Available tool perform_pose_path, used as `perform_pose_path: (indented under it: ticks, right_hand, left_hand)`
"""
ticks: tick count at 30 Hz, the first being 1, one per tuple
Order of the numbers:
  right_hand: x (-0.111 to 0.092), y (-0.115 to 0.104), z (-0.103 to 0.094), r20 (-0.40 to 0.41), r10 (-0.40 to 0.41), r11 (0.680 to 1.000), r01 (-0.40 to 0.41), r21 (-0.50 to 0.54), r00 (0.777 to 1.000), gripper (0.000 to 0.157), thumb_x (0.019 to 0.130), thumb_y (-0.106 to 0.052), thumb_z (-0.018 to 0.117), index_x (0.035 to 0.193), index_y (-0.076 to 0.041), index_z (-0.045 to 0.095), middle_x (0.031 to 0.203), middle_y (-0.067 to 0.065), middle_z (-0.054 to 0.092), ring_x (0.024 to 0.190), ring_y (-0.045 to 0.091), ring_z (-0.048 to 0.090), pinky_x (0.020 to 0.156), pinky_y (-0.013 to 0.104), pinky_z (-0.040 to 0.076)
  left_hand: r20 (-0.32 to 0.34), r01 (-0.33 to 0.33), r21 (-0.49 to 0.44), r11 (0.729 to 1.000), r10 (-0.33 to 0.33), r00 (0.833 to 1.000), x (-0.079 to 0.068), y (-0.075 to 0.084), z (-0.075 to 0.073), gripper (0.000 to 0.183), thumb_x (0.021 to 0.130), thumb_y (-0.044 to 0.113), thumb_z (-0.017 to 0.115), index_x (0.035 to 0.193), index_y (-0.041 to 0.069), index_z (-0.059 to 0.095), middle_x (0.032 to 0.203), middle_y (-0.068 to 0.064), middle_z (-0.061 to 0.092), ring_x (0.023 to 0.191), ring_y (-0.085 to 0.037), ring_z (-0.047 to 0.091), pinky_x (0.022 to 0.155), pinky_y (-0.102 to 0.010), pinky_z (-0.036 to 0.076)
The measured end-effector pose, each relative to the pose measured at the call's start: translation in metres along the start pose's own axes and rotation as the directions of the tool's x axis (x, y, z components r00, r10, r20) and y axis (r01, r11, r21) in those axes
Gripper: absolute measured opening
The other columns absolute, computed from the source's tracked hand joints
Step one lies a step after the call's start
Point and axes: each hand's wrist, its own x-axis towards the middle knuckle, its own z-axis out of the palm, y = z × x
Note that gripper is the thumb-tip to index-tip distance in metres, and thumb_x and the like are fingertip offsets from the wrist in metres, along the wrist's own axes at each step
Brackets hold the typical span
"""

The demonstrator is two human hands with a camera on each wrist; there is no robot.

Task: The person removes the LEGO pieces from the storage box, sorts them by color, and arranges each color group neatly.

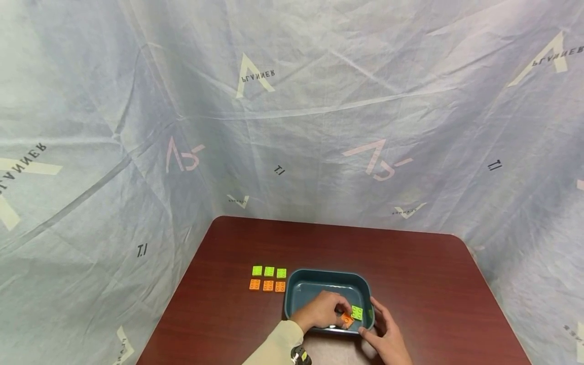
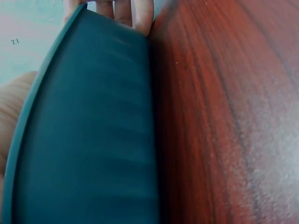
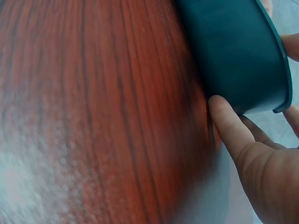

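Observation:
In the head view a dark teal tray (image 1: 328, 274) stands on the table. My left hand (image 1: 325, 308) reaches over its near side, with thumb and fingertips pinching an orange toy brick (image 1: 348, 320) inside. A lime green toy brick (image 1: 357, 313) lies just right of it in the tray. At the tray's near right corner, my right hand (image 1: 388, 334) holds the tray, thumb at the near side and fingers along the right wall. The right wrist view shows the right hand (image 3: 254, 154) against the tray's outer wall (image 3: 233, 56). The left wrist view is mostly tray wall (image 2: 93, 121).
Left of the tray, three lime green bricks (image 1: 269, 271) form a row behind three orange bricks (image 1: 267, 286). The reddish-brown wooden table (image 1: 429, 274) extends to both sides. Pale printed cloth (image 1: 315, 167) hangs behind it and at both sides.

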Motion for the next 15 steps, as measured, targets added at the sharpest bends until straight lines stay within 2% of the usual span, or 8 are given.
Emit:
perform_pose_path:
  ticks: [9, 15]
  right_hand:
    - [0.0006, -0.0001, 0.0010, -0.002, -0.004, 1.000, 0.004, 0.020, 1.000, 0.087, 0.086, -0.008, 0.087, 0.160, -0.018, 0.042, 0.148, 0.026, 0.059, 0.132, 0.038, 0.064, 0.090, 0.020, 0.054]
    - [0.0013, 0.0003, 0.0021, -0.009, -0.014, 0.999, 0.014, 0.029, 1.000, 0.087, 0.086, -0.007, 0.087, 0.160, -0.018, 0.042, 0.146, 0.025, 0.061, 0.129, 0.037, 0.065, 0.089, 0.020, 0.055]
  left_hand:
    - [0.037, 0.008, 0.102, 0.995, -0.012, 0.999, 0.0039, -0.0051, 0.0037, 0.038, 0.075, 0.023, 0.097, 0.108, 0.031, 0.081, 0.100, 0.024, 0.074, 0.090, 0.012, 0.060, 0.082, -0.011, 0.048]
    - [0.052, -0.012, 0.153, 0.988, 0.004, 0.999, 0.0071, -0.0072, 0.0038, 0.039, 0.074, 0.024, 0.098, 0.108, 0.033, 0.080, 0.100, 0.025, 0.073, 0.090, 0.011, 0.059, 0.083, -0.011, 0.047]
